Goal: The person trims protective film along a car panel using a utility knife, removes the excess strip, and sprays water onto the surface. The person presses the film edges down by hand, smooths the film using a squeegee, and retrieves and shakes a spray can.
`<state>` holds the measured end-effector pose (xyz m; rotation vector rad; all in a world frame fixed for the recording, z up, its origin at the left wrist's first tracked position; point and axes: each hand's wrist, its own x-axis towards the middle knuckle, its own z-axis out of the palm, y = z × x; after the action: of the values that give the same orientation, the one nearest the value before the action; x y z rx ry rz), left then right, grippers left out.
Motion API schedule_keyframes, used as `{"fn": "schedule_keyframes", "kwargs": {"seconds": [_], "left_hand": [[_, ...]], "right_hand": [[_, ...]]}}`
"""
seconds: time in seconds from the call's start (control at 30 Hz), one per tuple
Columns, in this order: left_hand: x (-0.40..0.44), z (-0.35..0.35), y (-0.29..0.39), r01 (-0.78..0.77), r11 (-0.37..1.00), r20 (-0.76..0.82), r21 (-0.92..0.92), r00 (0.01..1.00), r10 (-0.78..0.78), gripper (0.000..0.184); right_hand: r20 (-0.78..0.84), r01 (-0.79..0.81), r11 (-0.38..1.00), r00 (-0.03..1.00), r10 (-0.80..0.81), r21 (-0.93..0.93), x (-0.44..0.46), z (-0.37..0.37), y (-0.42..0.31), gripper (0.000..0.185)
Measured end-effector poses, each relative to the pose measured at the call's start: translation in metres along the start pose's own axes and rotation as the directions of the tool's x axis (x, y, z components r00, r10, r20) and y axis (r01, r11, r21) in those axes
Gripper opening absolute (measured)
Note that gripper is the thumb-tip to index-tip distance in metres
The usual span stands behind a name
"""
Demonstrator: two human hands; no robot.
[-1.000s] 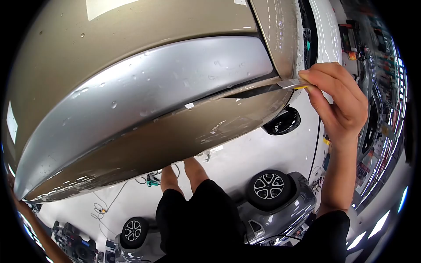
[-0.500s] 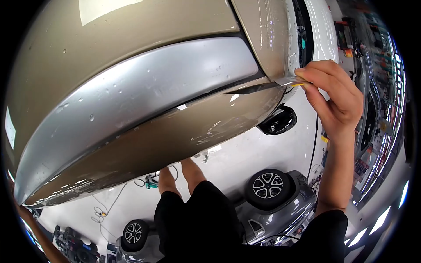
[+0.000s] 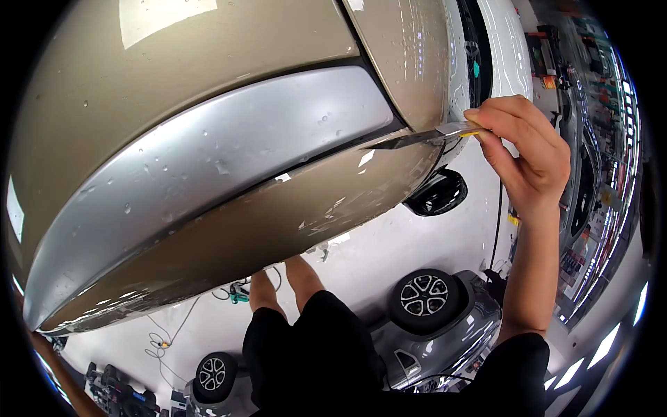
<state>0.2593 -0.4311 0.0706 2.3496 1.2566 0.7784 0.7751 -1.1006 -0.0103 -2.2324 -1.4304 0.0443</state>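
Observation:
My right hand [image 3: 531, 153] is closed, pinching the end of a thin, shiny strip [image 3: 451, 129] between thumb and fingers. The strip is silver with a bit of yellow near the fingertips and narrows to a dark point at the left, against the edge of the gold-brown car [image 3: 375, 177]. Whether it is film or a blade, I cannot tell. A curved silver panel [image 3: 229, 139], wet with droplets, lies beside it, bordered by a dark gap. My left forearm [image 3: 66, 372] shows at the lower left by the car's far end; its fingers are hidden.
A black side mirror [image 3: 438, 193] juts out below my right hand. Behind my legs stands a grey car [image 3: 445, 340] with spoked wheels. A green tool [image 3: 240, 295] and cables [image 3: 160, 347] lie on the white floor [image 3: 361, 254].
The car has shifted slightly left in view while my right hand stays nearly in place. The strip's pointed end has moved right along the car's edge.

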Motion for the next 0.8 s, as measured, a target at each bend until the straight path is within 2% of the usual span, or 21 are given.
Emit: {"fn": "schedule_keyframes", "kwargs": {"seconds": [0.1, 0.17, 0.2, 0.27, 0.3, 0.33, 0.53, 0.57, 0.6, 0.63, 0.67, 0.7, 0.73, 0.8], "left_hand": [[-0.003, 0.011, 0.028, 0.176, 0.974, -0.034, -0.142, 0.983, -0.183, 0.049], [-0.001, 0.013, 0.037, 0.370, 0.861, 0.001, -0.349, 0.919, -0.394, 0.049], [0.000, 0.012, 0.033, 0.369, 0.852, 0.000, -0.371, 0.918, -0.398, 0.049], [-0.001, 0.011, 0.018, 0.225, 0.948, -0.027, -0.226, 0.971, -0.237, 0.050], [-0.005, 0.014, 0.007, 0.062, 0.997, -0.023, -0.051, 0.998, -0.063, 0.050], [-0.007, 0.013, -0.001, -0.109, 0.986, 0.012, 0.122, 0.994, 0.108, 0.051], [-0.006, 0.010, -0.005, -0.144, 0.990, 0.115, 0.009, 0.983, 0.142, 0.050], [-0.004, 0.010, 0.001, 0.049, 0.981, 0.065, -0.188, 0.997, -0.037, 0.050], [-0.001, 0.010, 0.010, 0.225, 0.896, 0.053, -0.382, 0.974, -0.222, 0.050], [0.001, 0.010, 0.015, 0.370, 0.742, 0.079, -0.559, 0.914, -0.397, 0.050], [0.001, 0.009, 0.009, 0.224, 0.889, 0.068, -0.400, 0.974, -0.215, 0.050], [0.000, 0.009, -0.002, 0.046, 0.972, 0.092, -0.229, 0.995, -0.025, 0.050], [0.000, 0.011, -0.013, -0.150, 0.987, 0.151, -0.057, 0.976, 0.157, 0.050], [-0.006, 0.017, 0.000, -0.160, 0.986, 0.154, -0.041, 0.974, 0.164, 0.050]], "right_hand": [[0.001, 0.005, 1.000, 1.000, -0.005, 0.010, 0.000, 0.004, 0.006, 0.024], [0.005, 0.002, 1.000, 1.000, -0.002, 0.013, -0.002, 0.001, 0.008, 0.024], [0.009, -0.003, 1.000, 1.000, 0.003, 0.014, -0.003, 0.001, 0.009, 0.024], [0.014, -0.009, 1.000, 1.000, 0.009, 0.016, -0.003, 0.001, 0.010, 0.024], [0.015, -0.010, 1.000, 1.000, 0.010, 0.016, -0.004, 0.001, 0.011, 0.024], [0.015, -0.011, 1.000, 1.000, 0.011, 0.017, -0.004, 0.000, 0.011, 0.024], [0.028, -0.032, 0.999, 0.999, 0.032, 0.003, -0.007, -0.002, 0.016, 0.024], [0.028, -0.031, 1.000, 0.999, 0.030, 0.002, -0.007, -0.002, 0.016, 0.024], [0.028, -0.030, 1.000, 0.999, 0.030, 0.000, -0.008, -0.003, 0.017, 0.024], [0.028, -0.029, 1.000, 0.999, 0.029, -0.001, -0.008, -0.003, 0.018, 0.024], [0.027, -0.033, 0.999, 0.999, 0.033, 0.001, -0.009, -0.003, 0.019, 0.024], [0.025, -0.038, 0.999, 0.999, 0.038, 0.003, -0.010, -0.003, 0.020, 0.024], [0.025, -0.044, 0.999, 0.999, 0.044, 0.005, -0.010, 0.000, 0.023, 0.024], [0.024, -0.046, 0.999, 0.999, 0.046, 0.001, -0.012, -0.001, 0.024, 0.023]]}}
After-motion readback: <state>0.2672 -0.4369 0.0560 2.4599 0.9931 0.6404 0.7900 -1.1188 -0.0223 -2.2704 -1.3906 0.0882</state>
